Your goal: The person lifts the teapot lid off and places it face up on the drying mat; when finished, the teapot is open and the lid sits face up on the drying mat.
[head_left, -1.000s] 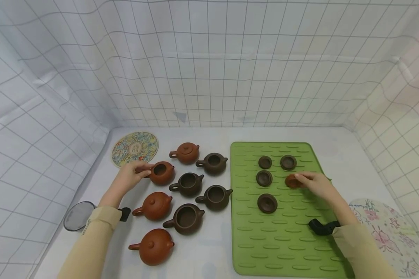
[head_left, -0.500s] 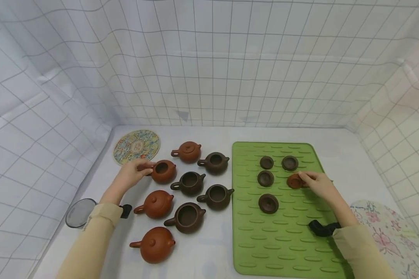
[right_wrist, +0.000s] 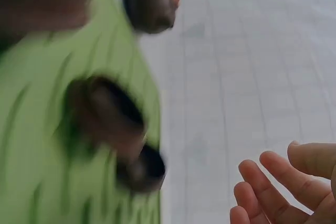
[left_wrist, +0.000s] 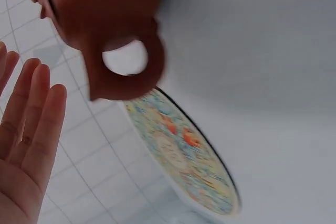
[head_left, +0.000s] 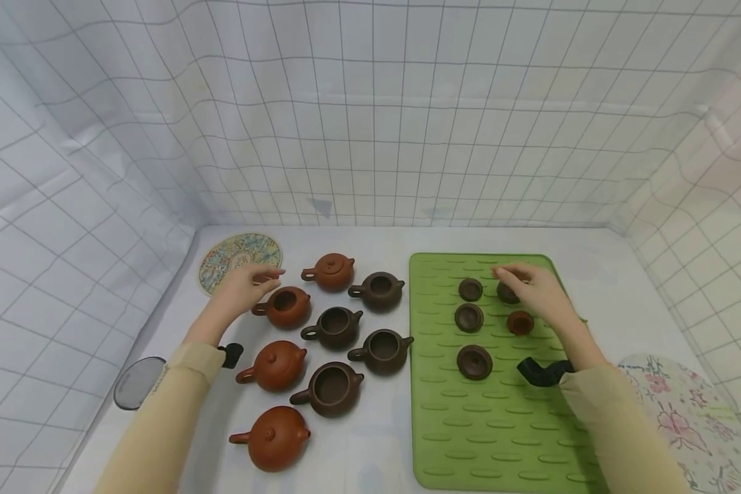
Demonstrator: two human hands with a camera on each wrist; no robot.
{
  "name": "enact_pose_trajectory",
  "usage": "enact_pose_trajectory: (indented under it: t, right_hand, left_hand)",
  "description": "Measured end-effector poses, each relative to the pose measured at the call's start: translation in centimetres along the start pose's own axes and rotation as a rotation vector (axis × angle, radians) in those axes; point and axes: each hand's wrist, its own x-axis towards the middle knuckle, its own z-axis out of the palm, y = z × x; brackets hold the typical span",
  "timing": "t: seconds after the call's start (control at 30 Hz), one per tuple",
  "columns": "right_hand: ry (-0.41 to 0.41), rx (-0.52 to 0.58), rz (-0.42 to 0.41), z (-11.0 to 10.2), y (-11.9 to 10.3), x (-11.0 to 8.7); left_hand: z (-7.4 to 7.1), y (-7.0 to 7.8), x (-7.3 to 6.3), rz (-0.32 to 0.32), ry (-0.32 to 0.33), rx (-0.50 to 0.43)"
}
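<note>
My left hand [head_left: 237,295] hovers just behind the handle of a small lidless red clay teapot [head_left: 291,317], fingers loosely bent and holding nothing. In the left wrist view, the fingers [left_wrist: 31,114] are extended, with a red-brown teapot handle [left_wrist: 128,86] off to their right. Over the back of the green ridged mat, my right hand [head_left: 534,288] holds nothing and partly covers a dark lid [head_left: 508,293]. Its fingers [right_wrist: 273,192] are relaxed in the right wrist view. A red lid [head_left: 520,324] lies on the mat in front of that hand.
Dark lids [head_left: 474,362] rest on the green mat [head_left: 469,460]. Left of it stand several dark open teapots [head_left: 333,398] and lidded red ones [head_left: 276,439]. A patterned disc [head_left: 222,257] lies back left, a flowered round mat [head_left: 679,405] at right. Gridded curtains [head_left: 370,137] enclose the table.
My right hand has let go of the red lid and moved backward and slightly left. My left hand has left the small teapot's handle and risen a little.
</note>
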Motion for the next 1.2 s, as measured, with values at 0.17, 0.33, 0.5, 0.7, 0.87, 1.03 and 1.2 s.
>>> enact_pose_trajectory:
  t: [0.17,0.33,0.5,0.7,0.87,1.03,1.2]
  right_hand:
    - [-0.077,0.048,-0.104,2.4,-5.0,3.7]
    - [-0.139,0.064,-0.181,5.7,-9.6,7.7]
    - [-0.216,0.027,-0.233,9.8,-13.3,10.7]
    - [-0.29,-0.031,-0.247,13.8,-16.4,12.4]
    - [-0.308,-0.098,-0.218,16.1,-17.3,13.2]
    - [-0.296,-0.134,-0.199,17.4,-18.0,13.3]
    - [-0.27,-0.228,-0.207,18.0,-18.6,13.3]
  left_hand:
    - [0.2,1.6,1.9,0.006,-0.024,0.001]
    - [1.0,2.5,3.4,-0.01,-0.033,0.006]
    - [1.9,2.7,4.5,-0.01,-0.061,-0.005]
    - [2.8,2.7,5.2,-0.019,-0.103,0.034]
    - [3.0,2.8,5.4,0.005,-0.064,0.069]
    - [3.2,2.8,5.5,0.02,-0.02,0.094]
    - [3.6,2.8,5.7,0.011,0.0,0.073]
